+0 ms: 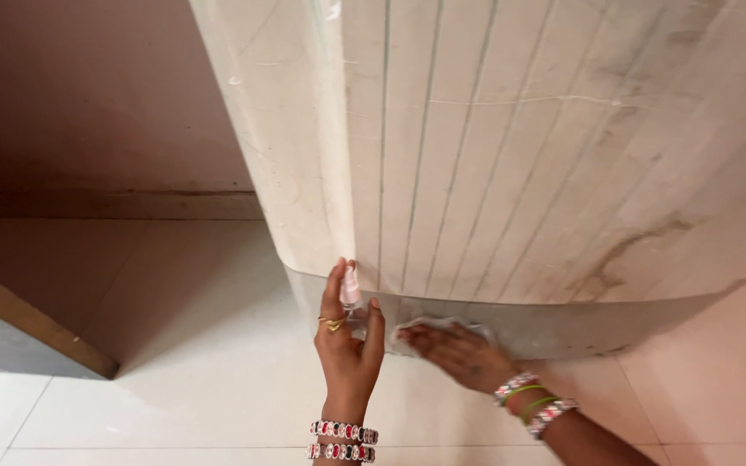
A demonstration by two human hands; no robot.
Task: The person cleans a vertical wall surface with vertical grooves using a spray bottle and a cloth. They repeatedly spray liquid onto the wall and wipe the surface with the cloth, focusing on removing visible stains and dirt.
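My left hand (349,345) grips a small spray bottle (350,289) with a pale pink top, held upright against the lower edge of a cream panelled wall (494,147) with vertical grooves. A gold ring is on one finger and beaded bangles are on the wrist. My right hand (458,352) lies flat, fingers spread, pressing a whitish cloth (429,328) against the grey skirting strip (563,332) at the wall's foot. Coloured bangles circle that wrist too.
Pale floor tiles (200,371) spread below and to the left. A brown wooden edge (36,324) runs diagonally at the left. A pinkish wall (88,95) with a low skirting stands behind. Brownish stains mark the panel (623,250) at the right.
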